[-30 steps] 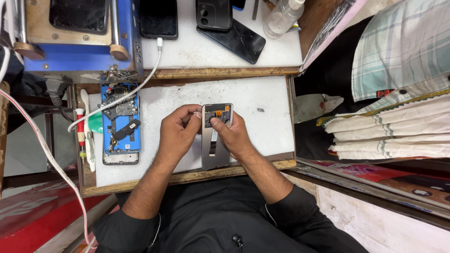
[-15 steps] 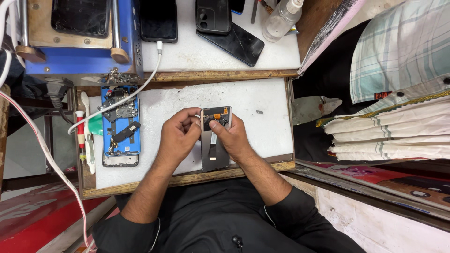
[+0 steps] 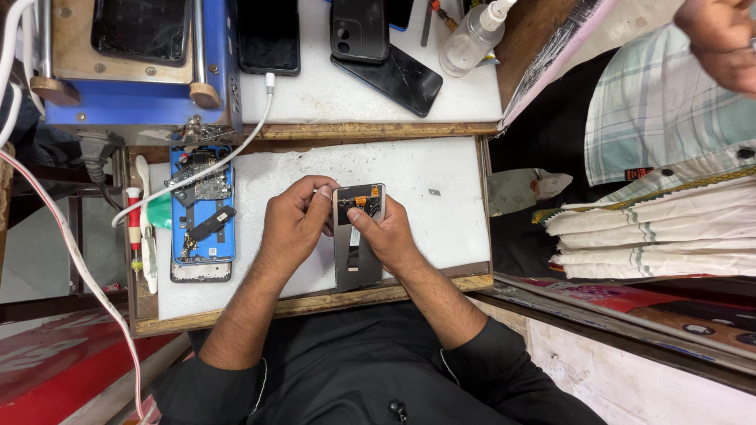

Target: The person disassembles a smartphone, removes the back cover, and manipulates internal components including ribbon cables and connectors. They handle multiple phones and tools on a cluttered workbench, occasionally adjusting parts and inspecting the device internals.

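Grey phone screen panel (image 3: 358, 240) gripped by right hand (image 3: 386, 236), left hand (image 3: 295, 224) pinching its top edge, white work mat (image 3: 441, 212) beneath

My grip sits over a white work mat (image 3: 441, 169) set in a wooden-edged bench (image 3: 315, 303). Beyond it, a raised white shelf (image 3: 331, 94) spans the bench, with a blue wood-topped machine (image 3: 118, 86) up to the left. Right of my grip lies a stack of folded pale cloth (image 3: 654, 236). Down left, a red surface (image 3: 47, 370) shows. The light is even and bright.
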